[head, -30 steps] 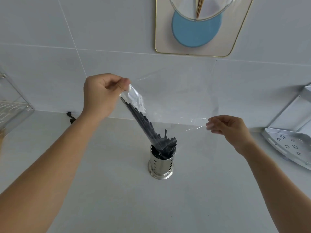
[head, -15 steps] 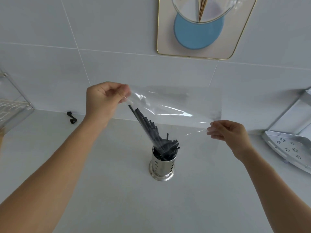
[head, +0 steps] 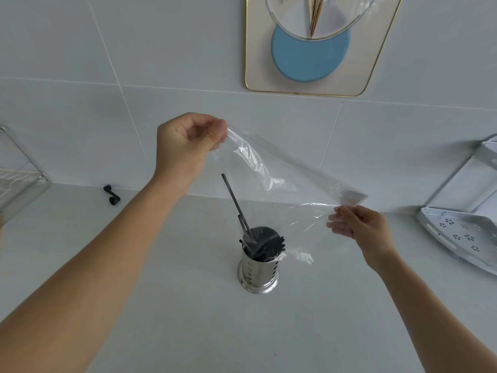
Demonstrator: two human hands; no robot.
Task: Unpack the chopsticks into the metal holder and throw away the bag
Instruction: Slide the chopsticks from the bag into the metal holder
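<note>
The thin, clear plastic bag (head: pixel 271 170) is glossy and creased, catching white glints along its folds, while the slim black chopsticks (head: pixel 262 244) look smooth and matt; whether they are plastic or lacquered wood cannot be told. The round perforated metal holder (head: pixel 257 273) has a bright, polished steel finish with a mirror-like foot, and it stands on a pale grey table (head: pixel 188 305) whose surface looks smooth and matt, like stone. Behind, the large light-grey wall tiles (head: pixel 80 49) have a smooth, faintly satin face, the white perforated corner shelf (head: pixel 462 235) looks like painted metal or plastic, and the wall plaque (head: pixel 309 49) has a shiny gold-coloured metal rim.
</note>
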